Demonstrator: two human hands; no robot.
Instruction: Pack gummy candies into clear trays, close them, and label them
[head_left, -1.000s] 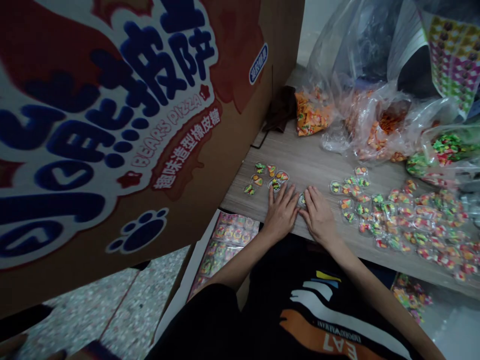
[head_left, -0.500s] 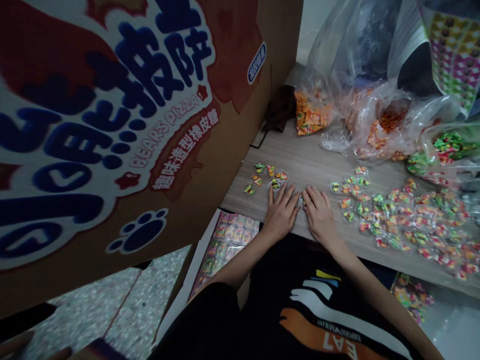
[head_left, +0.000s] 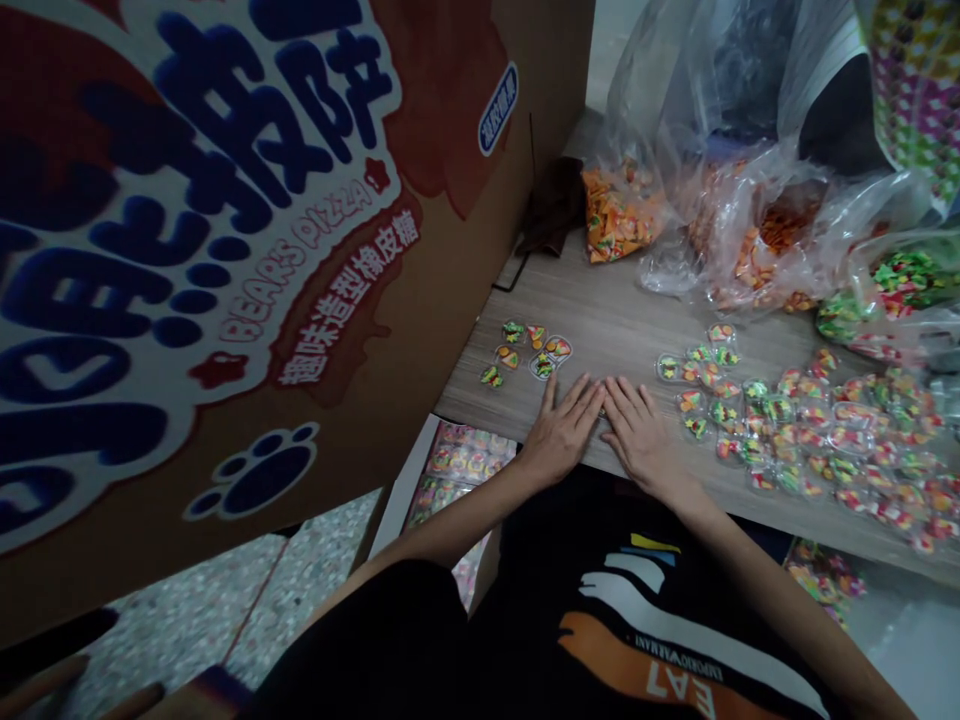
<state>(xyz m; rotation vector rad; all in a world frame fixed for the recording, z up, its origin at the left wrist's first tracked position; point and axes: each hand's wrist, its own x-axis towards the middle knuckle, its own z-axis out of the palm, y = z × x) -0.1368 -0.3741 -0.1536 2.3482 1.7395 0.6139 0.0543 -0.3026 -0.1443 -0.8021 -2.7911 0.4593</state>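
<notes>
My left hand and my right hand lie palm down at the table's near edge. Their fingers are stretched out, and the fingertips meet in the middle. Between them shows a sliver of a small item, mostly covered by the fingers; its kind cannot be made out now. Just beyond my left fingers is a clear blister pack with colourful little shapes inside. Several smaller clear packs lie to its left. Right of my right hand, many similar packs spread across the table.
A large printed cardboard box walls off the left side. Plastic bags of orange pieces and of green and red pieces stand along the back. Below the table edge sits an open carton of packs. Another person's hand shows at lower left.
My two hands have drawn together, fingertips now touching. The small clear pack seen between them before is now almost wholly covered. The view has shifted slightly.
</notes>
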